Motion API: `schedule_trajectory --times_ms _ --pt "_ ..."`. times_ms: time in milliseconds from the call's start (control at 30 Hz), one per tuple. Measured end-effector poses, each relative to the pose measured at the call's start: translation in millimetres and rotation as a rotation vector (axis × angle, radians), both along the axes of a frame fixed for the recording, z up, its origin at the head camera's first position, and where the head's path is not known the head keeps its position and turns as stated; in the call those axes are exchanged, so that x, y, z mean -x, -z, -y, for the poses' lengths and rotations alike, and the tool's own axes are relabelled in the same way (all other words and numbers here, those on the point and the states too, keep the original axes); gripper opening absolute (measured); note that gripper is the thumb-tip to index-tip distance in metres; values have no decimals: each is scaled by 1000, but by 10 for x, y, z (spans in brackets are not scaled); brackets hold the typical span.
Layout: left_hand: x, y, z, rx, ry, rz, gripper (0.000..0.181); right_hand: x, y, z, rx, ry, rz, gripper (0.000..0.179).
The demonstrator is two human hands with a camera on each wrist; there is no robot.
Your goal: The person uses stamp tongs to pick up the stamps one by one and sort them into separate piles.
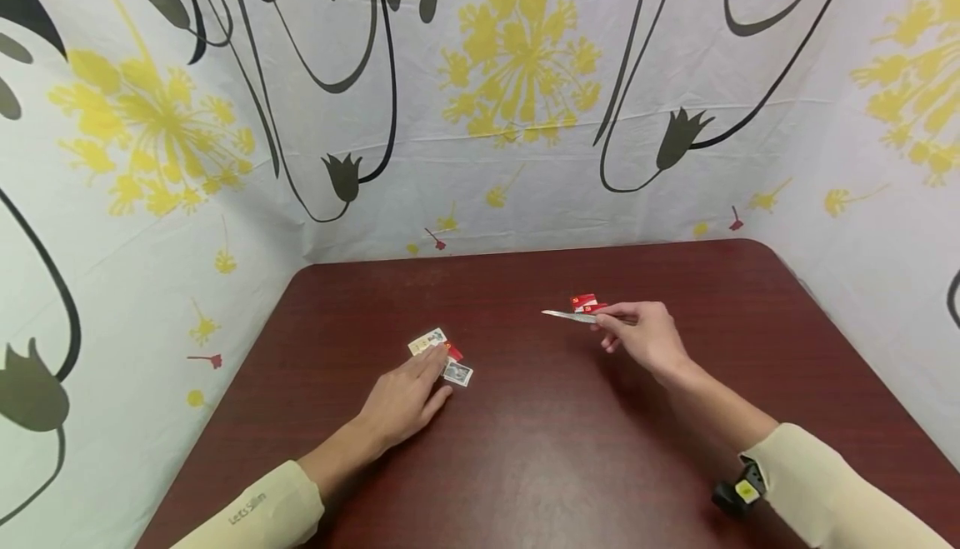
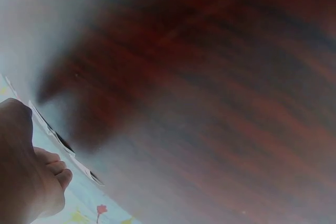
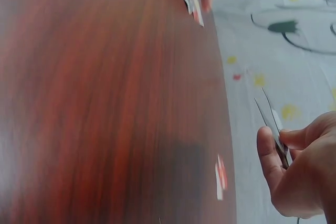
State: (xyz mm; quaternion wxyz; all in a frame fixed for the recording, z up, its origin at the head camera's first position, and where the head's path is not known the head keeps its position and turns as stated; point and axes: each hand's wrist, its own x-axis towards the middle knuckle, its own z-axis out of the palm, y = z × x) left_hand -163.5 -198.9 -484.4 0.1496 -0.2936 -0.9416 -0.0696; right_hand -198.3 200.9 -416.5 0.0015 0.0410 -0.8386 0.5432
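Note:
My left hand [image 1: 405, 395] rests its fairly straight fingers on a small group of postage stamps at the left middle of the table. A cream stamp [image 1: 426, 341], a red stamp [image 1: 453, 351] and a stamp with a dark picture [image 1: 457, 374] show around the fingertips. In the left wrist view the stamps [image 2: 84, 170] appear as thin raised edges. My right hand [image 1: 648, 336] pinches metal tweezers [image 1: 562, 315] between thumb and fingers, above the table. In the right wrist view the tweezers [image 3: 284, 156] have their tips apart, with nothing between them. Red stamps [image 1: 582, 301] lie just beyond the tweezers.
The dark red-brown wooden table [image 1: 525, 449] has rounded far corners. A white cloth [image 1: 420, 116] with flower prints hangs behind it and along both sides. A black strap device [image 1: 742, 491] sits at the right wrist.

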Motion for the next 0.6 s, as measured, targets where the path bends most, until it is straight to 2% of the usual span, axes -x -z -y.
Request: schedule_trajectory --times_ms 167,400,600 --pt "9 2 -10 0 -19 14 64 -43 38 262 93 -64 64 23" --pt "-1 10 -14 -10 -35 47 63 -69 113 607 109 -147 106 17" --pt "4 9 -10 2 -38 40 62 -66 200 849 116 -163 111 12"
